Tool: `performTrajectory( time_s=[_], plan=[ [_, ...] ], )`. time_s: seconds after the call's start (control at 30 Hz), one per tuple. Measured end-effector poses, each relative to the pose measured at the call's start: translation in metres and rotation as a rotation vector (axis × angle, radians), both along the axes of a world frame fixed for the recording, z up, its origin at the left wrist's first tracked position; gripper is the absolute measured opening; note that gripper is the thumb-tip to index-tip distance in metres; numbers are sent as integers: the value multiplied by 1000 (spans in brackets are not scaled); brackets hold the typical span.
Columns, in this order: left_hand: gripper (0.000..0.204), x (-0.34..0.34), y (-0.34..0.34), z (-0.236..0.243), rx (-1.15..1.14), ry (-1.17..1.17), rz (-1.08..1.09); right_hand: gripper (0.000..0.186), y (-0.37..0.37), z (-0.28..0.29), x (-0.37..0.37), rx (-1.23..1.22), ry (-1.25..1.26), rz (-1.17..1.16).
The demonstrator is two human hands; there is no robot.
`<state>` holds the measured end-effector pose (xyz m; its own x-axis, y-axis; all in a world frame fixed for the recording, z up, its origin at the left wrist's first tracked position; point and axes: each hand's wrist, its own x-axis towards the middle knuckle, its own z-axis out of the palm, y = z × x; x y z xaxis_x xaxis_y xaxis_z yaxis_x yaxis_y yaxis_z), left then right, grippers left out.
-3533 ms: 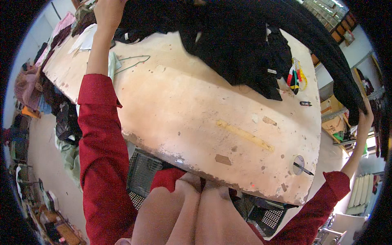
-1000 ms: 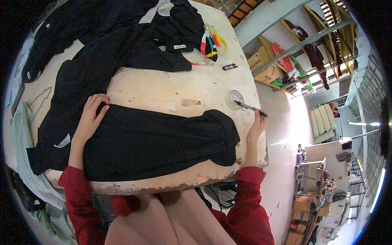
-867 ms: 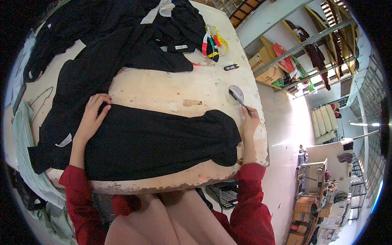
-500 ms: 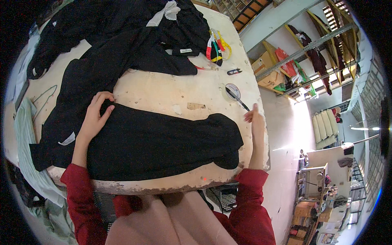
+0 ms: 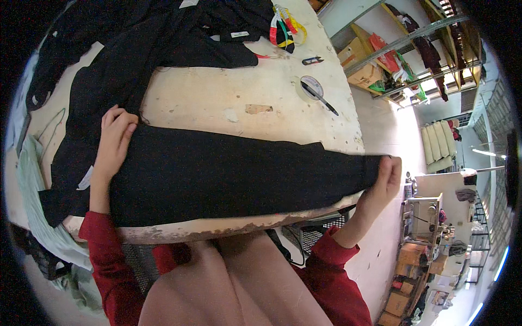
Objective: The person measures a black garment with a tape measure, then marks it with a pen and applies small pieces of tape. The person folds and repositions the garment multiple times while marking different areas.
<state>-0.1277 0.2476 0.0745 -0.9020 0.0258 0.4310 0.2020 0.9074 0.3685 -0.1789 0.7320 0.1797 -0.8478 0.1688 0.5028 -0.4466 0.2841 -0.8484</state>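
Observation:
A black garment [image 5: 234, 176] lies across the near side of the table, with one long tapering section, a sleeve or a leg, running to the right. My left hand [image 5: 114, 138] is closed on its upper edge at the left, fingers bent and thumb against the cloth. Past the table's right edge, my right hand [image 5: 388, 178] grips the narrow end of that section. Between the hands the cloth is drawn out nearly straight. A white label [image 5: 86, 178] shows on the fabric beside my left wrist.
Beyond the garment, a black pen [image 5: 324, 101] lies over a tape roll [image 5: 314, 83], near a small dark tool [image 5: 312, 61]. A coiled measuring tape [image 5: 298, 31] sits farther back by more black cloth [image 5: 212, 51]. Pale green cloth [image 5: 35, 179] hangs at the left edge.
My right hand has come from beside the pen to the garment's right end and taken hold. That end is now pulled out past the table edge. The view has shifted slightly.

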Motion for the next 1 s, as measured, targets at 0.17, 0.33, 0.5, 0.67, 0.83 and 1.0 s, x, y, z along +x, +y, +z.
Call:
performTrajectory(
  time_s=[0.17, 0.33, 0.5, 0.67, 0.83, 1.0],
  plan=[
    [13, -13, 20, -13, -258, -27, 13, 26, 3, -71, -35, 487, -232, -279],
    [28, -3, 40, -2, -586, 82, 130, 33, 41, -125, -40, 246, -361, -248],
    [73, 59, 106, 16, -218, -336, -228, 36, 56, -79, 1, 363, -531, -48],
    [69, 82, 141, -4, -83, -337, -334, 40, 60, -19, 9, 188, -630, 18],
    [72, 86, 127, 12, 678, -316, -202, 32, -78, 14, 25, 768, -438, 391],
    [47, 107, 109, 23, 1414, -245, 69, 28, -174, 2, 37, 434, -674, 1082]
  ],
)
